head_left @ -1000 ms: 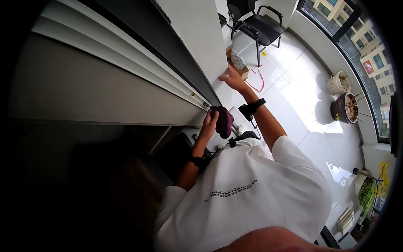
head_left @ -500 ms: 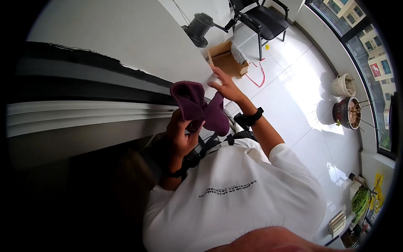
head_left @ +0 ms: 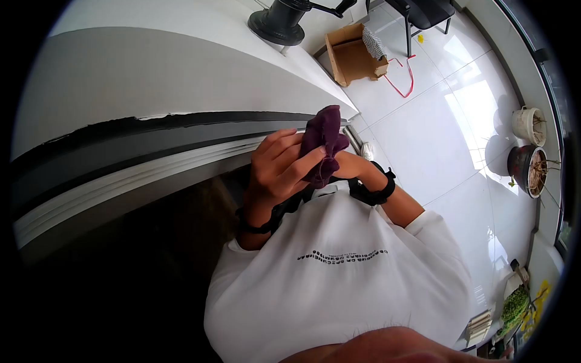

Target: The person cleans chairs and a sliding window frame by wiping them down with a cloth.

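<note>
A dark purple cloth (head_left: 324, 130) is bunched up between my two hands in front of the white shirt. My left hand (head_left: 279, 166) has its fingers bent around the cloth's near left side, with fingertips pressing on a gathered fold. On the other side my right hand (head_left: 346, 165) meets the cloth at its lower right, its fingers mostly hidden behind the fabric. Both wrists wear black bands.
A grey-white ledge (head_left: 181, 72) with dark and white rails runs along the left. Beyond stand a dark metal device (head_left: 279, 23), an open cardboard box (head_left: 354, 57) and a black chair (head_left: 426, 12). Plant pots (head_left: 528, 170) line the right wall.
My right hand has come down and left to the purple cloth, which is now more tightly bunched. My left hand has moved slightly up and right. The view has shifted, showing more of the box.
</note>
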`<act>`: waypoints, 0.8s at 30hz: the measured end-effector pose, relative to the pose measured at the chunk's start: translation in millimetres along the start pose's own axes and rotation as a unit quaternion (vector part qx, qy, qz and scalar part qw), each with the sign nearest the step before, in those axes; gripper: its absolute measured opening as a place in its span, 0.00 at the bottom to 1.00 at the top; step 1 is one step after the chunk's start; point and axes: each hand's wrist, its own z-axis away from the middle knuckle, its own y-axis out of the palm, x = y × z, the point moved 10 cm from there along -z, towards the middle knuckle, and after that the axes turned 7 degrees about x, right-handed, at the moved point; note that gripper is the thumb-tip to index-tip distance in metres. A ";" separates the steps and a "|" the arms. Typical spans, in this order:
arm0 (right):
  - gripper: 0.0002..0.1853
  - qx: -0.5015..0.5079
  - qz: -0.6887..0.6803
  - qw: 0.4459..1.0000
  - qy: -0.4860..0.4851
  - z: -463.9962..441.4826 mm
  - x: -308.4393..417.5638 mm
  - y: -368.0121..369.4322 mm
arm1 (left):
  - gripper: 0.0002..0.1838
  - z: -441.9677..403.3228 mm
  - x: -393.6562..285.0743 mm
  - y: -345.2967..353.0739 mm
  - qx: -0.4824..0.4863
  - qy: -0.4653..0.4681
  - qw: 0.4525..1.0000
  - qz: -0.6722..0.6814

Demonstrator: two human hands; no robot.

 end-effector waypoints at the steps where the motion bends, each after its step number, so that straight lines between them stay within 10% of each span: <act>1: 0.23 0.010 -0.027 0.999 0.015 2.1 -7.1 -0.9 | 0.21 -2.7 1.3 0.3 0.006 -0.003 1.000 0.004; 4: 0.22 0.044 -0.145 0.988 0.013 5.0 -9.3 1.2 | 0.22 10.7 4.3 -12.7 -0.029 -0.032 0.998 -0.054; 8: 0.15 -0.134 0.038 0.981 -0.135 25.1 18.5 -80.7 | 0.27 83.7 16.6 -73.4 -0.324 0.005 0.946 0.016; 12: 0.13 -0.247 -0.172 0.925 -0.230 58.3 12.6 -137.5 | 0.25 105.4 -7.4 -129.2 -0.428 -0.031 0.834 -0.348; 18: 0.13 -0.520 -0.273 0.794 -0.159 63.7 -33.2 -172.0 | 0.33 57.8 35.2 -119.8 -0.293 -0.125 0.819 -0.478; 24: 0.23 -0.465 -0.072 0.867 -0.164 -0.1 28.6 -136.0 | 0.31 50.3 30.6 -116.2 -0.285 -0.099 0.815 -0.495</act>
